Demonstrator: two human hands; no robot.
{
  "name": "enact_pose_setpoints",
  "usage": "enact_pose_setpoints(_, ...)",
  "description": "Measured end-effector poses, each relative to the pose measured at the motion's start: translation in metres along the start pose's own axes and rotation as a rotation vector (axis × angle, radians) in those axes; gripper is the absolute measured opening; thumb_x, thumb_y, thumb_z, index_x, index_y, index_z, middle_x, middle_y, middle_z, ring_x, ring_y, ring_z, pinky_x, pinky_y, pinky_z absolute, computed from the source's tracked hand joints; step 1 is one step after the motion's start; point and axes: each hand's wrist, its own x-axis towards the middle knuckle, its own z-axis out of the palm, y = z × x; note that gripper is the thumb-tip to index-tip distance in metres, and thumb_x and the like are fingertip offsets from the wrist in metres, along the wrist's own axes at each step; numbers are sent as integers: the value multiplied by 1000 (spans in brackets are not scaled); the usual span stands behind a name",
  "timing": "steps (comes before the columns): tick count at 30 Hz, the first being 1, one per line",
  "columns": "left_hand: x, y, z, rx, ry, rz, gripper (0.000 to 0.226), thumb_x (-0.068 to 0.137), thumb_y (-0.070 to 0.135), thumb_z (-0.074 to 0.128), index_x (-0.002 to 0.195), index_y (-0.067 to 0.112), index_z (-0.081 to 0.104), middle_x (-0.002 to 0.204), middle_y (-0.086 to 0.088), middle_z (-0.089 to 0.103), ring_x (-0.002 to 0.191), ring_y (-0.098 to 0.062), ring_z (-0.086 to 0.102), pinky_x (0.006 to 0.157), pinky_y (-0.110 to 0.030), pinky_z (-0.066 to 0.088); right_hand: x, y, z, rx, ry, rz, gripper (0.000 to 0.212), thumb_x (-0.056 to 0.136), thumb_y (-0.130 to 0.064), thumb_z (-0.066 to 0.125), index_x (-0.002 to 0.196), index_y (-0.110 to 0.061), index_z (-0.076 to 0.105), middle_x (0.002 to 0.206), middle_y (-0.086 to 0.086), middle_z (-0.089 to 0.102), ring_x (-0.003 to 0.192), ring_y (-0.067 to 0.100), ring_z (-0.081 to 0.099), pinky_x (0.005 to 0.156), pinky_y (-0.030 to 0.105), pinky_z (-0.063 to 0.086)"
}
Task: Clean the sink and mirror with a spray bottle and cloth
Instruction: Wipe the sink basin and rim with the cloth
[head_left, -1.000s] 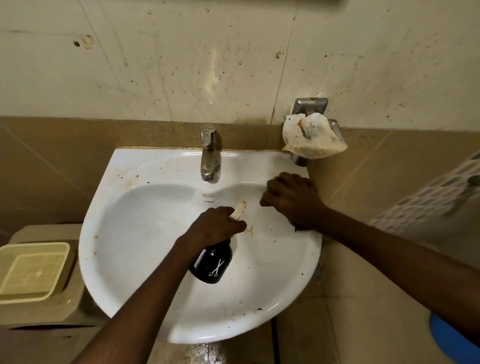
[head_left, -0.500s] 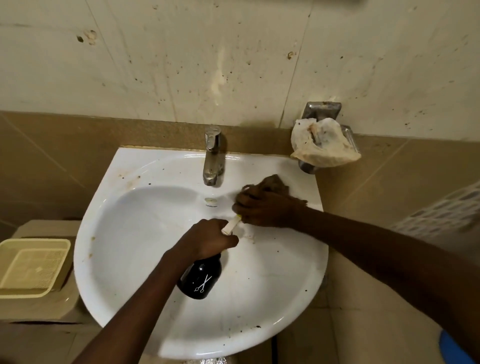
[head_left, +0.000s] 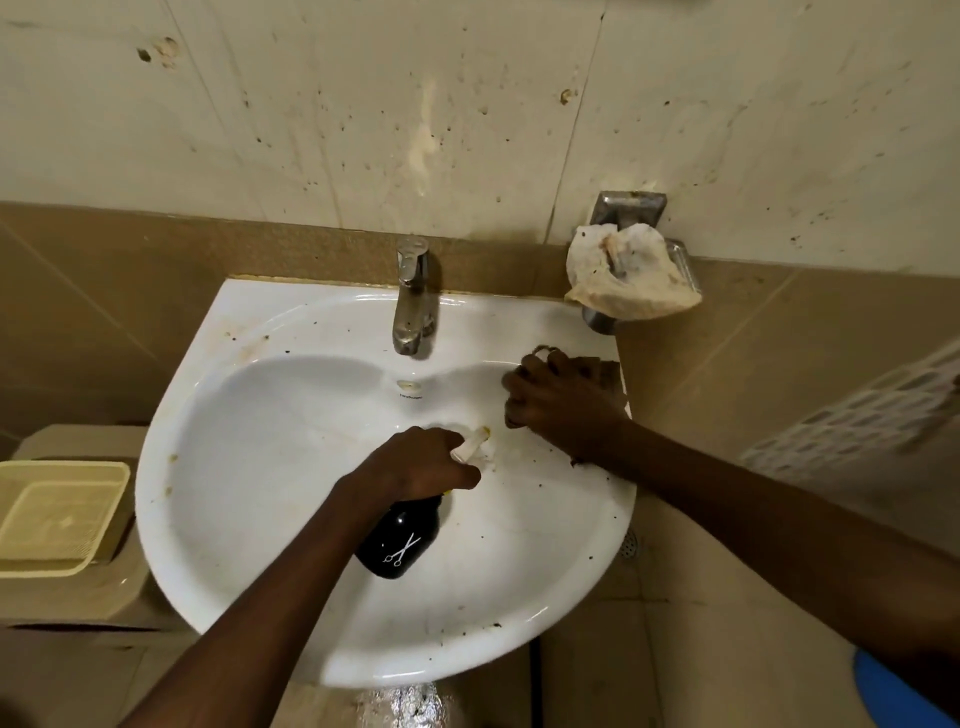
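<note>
Left hand (head_left: 415, 462) grips spray bottle (head_left: 397, 540); right hand (head_left: 558, 402) presses cloth (head_left: 602, 366).

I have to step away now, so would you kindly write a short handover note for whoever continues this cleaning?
Left hand: grips the black spray bottle over the basin, nozzle aimed at the back right.
Right hand: presses a dark cloth on the sink rim's back right corner.
Done: hard to judge; wiping is under way.
Left: brown specks on the right and front rim, stains at the left rim, and the mirror, which is out of view.
</note>
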Motion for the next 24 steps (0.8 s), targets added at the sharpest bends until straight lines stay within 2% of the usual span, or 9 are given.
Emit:
enact_pose_setpoints(3,-2,2,0,-18,-30,-7,15,69,35,63,56,32,56,61,8,66,65,-8,61,65,-27,44,-23,-13,5,214,-108,103,24,88,-33,51,103,-22,67,111,1,57,112,28,45,94,45,36)
enact_pose_setpoints(6,-5,2,-4,-6,-94,-12,12,67,36,64,65,25,61,64,7,71,68,-10,63,70,-28,47,-55,-28,1,488,-206,141,30,82,-47,60,99,-23,67,102,-3,59,101,24,47,86,40,32)
enact_pose_setpoints(8,-7,2,-8,13,-67,-3,21,64,41,60,70,21,62,65,7,68,69,-12,62,69,-29,46,-51,-26,2,466,-176,169,32,87,-45,54,105,-21,66,105,0,59,103,27,47,86,40,32)
enact_pose_setpoints(10,-9,2,-9,58,-22,10,30,64,45,57,76,18,61,66,4,64,70,-16,60,67,-31,45,-33,-20,5,262,-107,174,27,91,-34,52,108,-21,68,109,4,60,107,31,48,88,44,36)
enact_pose_setpoints(13,-12,0,-7,119,43,16,38,66,45,56,84,11,62,70,0,65,76,-20,62,68,-31,45,-9,-19,6,130,-48,160,10,78,-23,68,86,-16,71,96,5,63,97,33,55,85,46,44)
enact_pose_setpoints(17,-19,-4,-7,50,-20,40,12,69,37,61,67,24,59,65,4,70,67,-13,63,71,-31,48,-46,-43,-2,475,-158,235,21,81,-42,62,87,-23,67,96,-1,61,93,23,47,91,39,35)
enact_pose_setpoints(20,-26,0,-12,75,-90,115,19,63,43,60,61,27,51,63,6,61,60,-12,56,65,-30,45,-75,-52,-6,721,-59,346,26,80,-46,59,67,-23,59,91,-4,62,88,21,47,79,34,32)
enact_pose_setpoints(22,-29,4,-14,108,-141,146,20,63,46,60,63,28,51,72,2,65,65,-14,60,70,-36,50,-71,-40,-1,673,7,390,26,79,-45,55,87,-25,70,98,-2,61,95,25,50,80,36,31)
enact_pose_setpoints(24,-32,10,-13,144,-181,168,21,63,47,60,67,27,53,81,-3,69,71,-17,62,77,-39,52,-56,-22,6,638,146,522,29,72,-39,56,91,-22,70,97,3,62,94,32,52,80,40,34)
